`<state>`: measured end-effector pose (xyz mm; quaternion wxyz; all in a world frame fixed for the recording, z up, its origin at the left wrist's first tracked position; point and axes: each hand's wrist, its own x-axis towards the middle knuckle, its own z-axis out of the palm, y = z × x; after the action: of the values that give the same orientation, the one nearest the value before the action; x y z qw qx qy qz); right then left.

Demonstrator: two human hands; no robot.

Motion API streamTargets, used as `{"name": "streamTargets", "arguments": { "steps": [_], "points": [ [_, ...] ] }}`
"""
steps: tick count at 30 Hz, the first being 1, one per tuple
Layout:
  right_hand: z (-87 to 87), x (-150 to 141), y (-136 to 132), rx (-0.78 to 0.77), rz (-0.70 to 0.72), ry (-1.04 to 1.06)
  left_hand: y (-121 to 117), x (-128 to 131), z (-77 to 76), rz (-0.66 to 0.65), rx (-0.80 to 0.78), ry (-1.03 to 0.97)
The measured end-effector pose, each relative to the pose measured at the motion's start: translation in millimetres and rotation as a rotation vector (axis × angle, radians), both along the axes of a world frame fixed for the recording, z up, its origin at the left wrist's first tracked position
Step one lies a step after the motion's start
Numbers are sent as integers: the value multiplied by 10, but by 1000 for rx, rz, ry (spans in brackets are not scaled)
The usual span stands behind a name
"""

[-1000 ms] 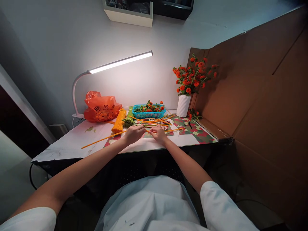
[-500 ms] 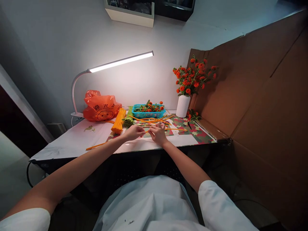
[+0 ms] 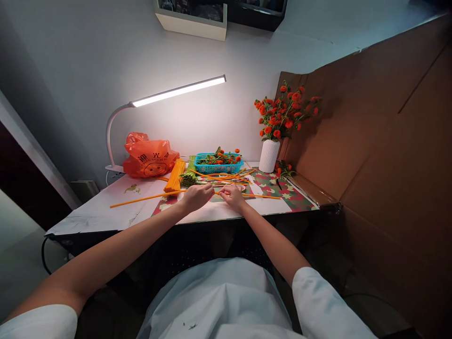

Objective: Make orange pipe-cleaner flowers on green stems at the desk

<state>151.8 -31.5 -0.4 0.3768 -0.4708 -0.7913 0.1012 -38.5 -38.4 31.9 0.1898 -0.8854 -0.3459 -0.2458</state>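
My left hand [image 3: 198,196] and my right hand [image 3: 231,195] are close together over the front of the table, fingers pinched on an orange pipe cleaner [image 3: 144,199]. It sticks out far to the left past my left hand and to the right past my right hand; whether this is one piece or two joined between the fingers I cannot tell. Just behind my hands lie loose orange pipe cleaners [image 3: 229,177]. A thick bundle of orange pipe cleaners [image 3: 174,178] rests left of them, beside a bundle of green pipe cleaners [image 3: 189,175].
A blue basket [image 3: 219,168] holds small orange flowers at the back. To its right stands a white ribbed vase [image 3: 269,156] of orange flowers [image 3: 282,113]. An orange plastic bag [image 3: 150,156] and a lit lamp [image 3: 178,91] are at the left; a cardboard wall [image 3: 374,127] rises at the right.
The orange pipe cleaner's left length has swung up and now reaches further left. Its right end sits slightly lower and further right. My hands stay nearly in place.
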Motion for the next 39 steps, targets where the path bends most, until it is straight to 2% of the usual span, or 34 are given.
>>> {"name": "streamTargets", "arguments": {
  "steps": [7, 19, 23, 33, 39],
  "points": [
    [36, -5, -34, -29, 21, 23, 5, -34, -5, -15, 89, 120],
    [-7, -15, 30, -53, -23, -7, -3, 78, -108, 47, 80, 69],
    [-6, -28, 29, -75, -49, -11, -10, 99, -94, 103, 18, 62],
    [28, -25, -1, -94, -70, 25, -17, 145, 62, 121, -288, -86],
    [15, -4, -4, -31, -79, -18, 15, 77, 61, 135, -277, -77]
  ]
}}
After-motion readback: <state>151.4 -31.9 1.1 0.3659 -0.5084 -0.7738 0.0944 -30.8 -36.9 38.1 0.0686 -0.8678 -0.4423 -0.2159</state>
